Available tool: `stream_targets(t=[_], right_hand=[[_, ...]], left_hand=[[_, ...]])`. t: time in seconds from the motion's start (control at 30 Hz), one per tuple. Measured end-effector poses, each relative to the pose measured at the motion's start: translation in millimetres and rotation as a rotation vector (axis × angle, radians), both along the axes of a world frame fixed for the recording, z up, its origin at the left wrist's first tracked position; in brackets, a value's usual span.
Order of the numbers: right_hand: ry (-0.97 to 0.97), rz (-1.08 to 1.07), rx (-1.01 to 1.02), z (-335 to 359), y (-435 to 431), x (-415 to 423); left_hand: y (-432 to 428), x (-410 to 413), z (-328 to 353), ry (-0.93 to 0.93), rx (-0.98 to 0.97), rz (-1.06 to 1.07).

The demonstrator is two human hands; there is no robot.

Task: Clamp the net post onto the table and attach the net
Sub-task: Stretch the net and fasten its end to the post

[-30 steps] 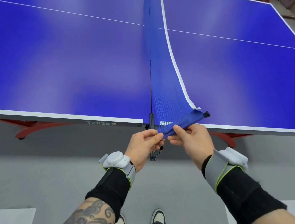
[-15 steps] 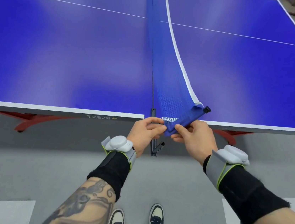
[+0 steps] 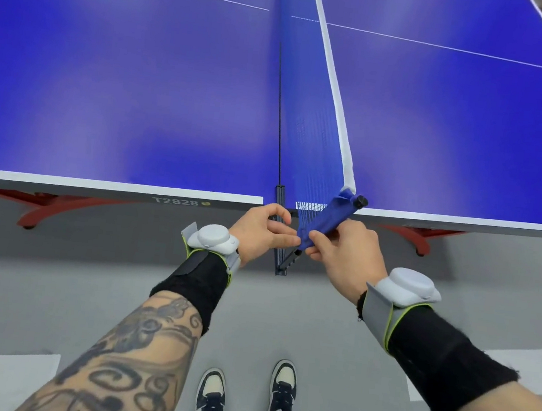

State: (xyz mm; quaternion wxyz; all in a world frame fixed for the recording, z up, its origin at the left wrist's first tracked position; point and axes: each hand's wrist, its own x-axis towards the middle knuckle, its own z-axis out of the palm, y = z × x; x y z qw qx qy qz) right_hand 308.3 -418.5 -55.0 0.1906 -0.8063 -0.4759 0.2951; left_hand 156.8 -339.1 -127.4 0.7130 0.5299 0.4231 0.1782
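At the table (image 3: 112,183) edge, left hand (image 3: 259,231) and right hand (image 3: 345,253) pinch the net sleeve (image 3: 333,216), partly hiding the post (image 3: 281,262).

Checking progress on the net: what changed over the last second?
The left hand and right hand rose slightly toward the edge of the blue table-tennis table, tipping the net's blue fabric end sleeve steeper. Unchanged: both hands pinch its lower end; the dark clamp post stays at the table edge.

net (image 3: 310,107) far end cropped, clamp (image 3: 281,264) half hidden
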Motion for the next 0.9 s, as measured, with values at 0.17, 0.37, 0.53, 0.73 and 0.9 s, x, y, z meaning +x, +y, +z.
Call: stream_targets(t=[0.17,0.37,0.53,0.73,0.9], right_hand=[[-0.022,0.015,-0.005,-4,1,0],[-0.03,0.027,-0.034,-8,2,-7],[-0.025,-0.002,-0.055,-15,2,-13],[-0.026,-0.012,-0.043,-18,-2,-17],[-0.039,-0.033,-0.019,-23,-5,-23]], left_hand=[[6,-1,0,0.029,0.0,-0.072],[18,-1,-4,0.053,0.01,-0.141],[18,-1,-15,0.055,0.049,-0.162],[20,0,-22,0.068,0.127,-0.187],[20,0,-30,0.116,0.174,-0.192]])
